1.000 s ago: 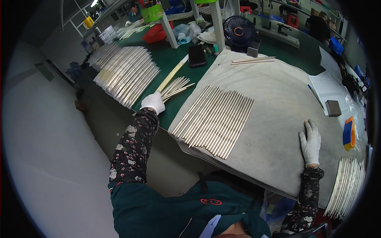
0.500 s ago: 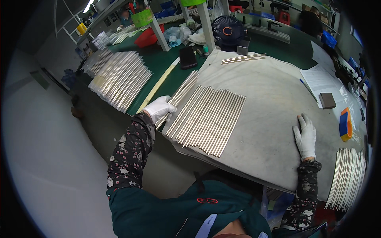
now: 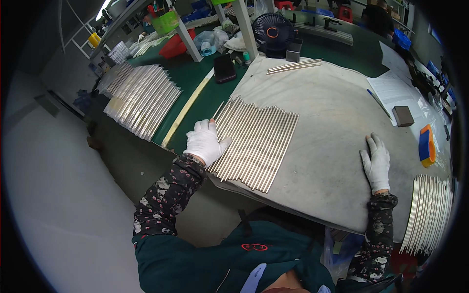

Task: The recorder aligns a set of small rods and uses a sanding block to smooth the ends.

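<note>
While my right hand (image 3: 376, 163) lies spread, apparently empty, on the grey cloth (image 3: 327, 117), my left hand (image 3: 204, 142) touches the rods' (image 3: 261, 141) left edge, closure unclear; they're lined side by side, ends uneven, a few loose rods (image 3: 294, 66) apart.

Silvery gleam all along these rods (image 3: 256, 146), with darker streaks across, on pale grey cloth (image 3: 327, 146) with smudgy patches! Deep green on the desk (image 3: 364, 54), with a pale yellow strip (image 3: 190, 106) there. White on the left glove (image 3: 204, 142), greyish white on the right glove (image 3: 377, 166); black sleeves (image 3: 168, 193) flowered in pink and off-white. Dark green shirt (image 3: 195, 263), red emblem (image 3: 254, 247)! And over there, a bright red basin (image 3: 175, 46).
</note>
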Tool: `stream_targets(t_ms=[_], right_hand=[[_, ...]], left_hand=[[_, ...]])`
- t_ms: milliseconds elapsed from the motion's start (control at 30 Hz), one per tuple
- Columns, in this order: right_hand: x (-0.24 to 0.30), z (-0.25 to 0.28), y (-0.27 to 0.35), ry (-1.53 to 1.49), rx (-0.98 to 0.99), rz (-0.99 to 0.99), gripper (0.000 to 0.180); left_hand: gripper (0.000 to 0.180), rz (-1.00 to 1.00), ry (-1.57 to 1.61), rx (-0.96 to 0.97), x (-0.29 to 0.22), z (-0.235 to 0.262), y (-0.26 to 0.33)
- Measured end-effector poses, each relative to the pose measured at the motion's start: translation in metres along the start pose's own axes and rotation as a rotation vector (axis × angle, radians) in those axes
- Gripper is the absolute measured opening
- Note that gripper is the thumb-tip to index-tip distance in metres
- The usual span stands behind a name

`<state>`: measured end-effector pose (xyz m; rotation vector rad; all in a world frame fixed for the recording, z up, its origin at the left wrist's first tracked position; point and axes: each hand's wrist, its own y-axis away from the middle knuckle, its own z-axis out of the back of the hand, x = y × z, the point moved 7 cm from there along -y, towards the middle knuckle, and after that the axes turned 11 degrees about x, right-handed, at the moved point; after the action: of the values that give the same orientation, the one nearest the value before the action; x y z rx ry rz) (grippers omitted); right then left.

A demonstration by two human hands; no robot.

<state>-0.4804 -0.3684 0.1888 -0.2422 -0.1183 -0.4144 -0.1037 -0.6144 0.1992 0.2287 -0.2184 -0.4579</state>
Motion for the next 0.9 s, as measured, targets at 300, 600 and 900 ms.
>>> stream_targets(t_ms=[300,600,900], right_hand=[[-0.001,-0.004,-0.003,-0.008,-0.009,0.016,0.045],[0.001,0.004,0.001,-0.073,-0.053,0.013,0.039],[-0.052,0.096,0.099,0.051,-0.083,-0.298,0.045]], left_hand=[[0.083,-0.077,0.210,-0.049,0.011,-0.014,-0.011],[0.070,-0.117,0.240,-0.151,0.033,-0.035,-0.033],[0.069,-0.471,0.257,-0.360,-0.023,0.039,0.002]])
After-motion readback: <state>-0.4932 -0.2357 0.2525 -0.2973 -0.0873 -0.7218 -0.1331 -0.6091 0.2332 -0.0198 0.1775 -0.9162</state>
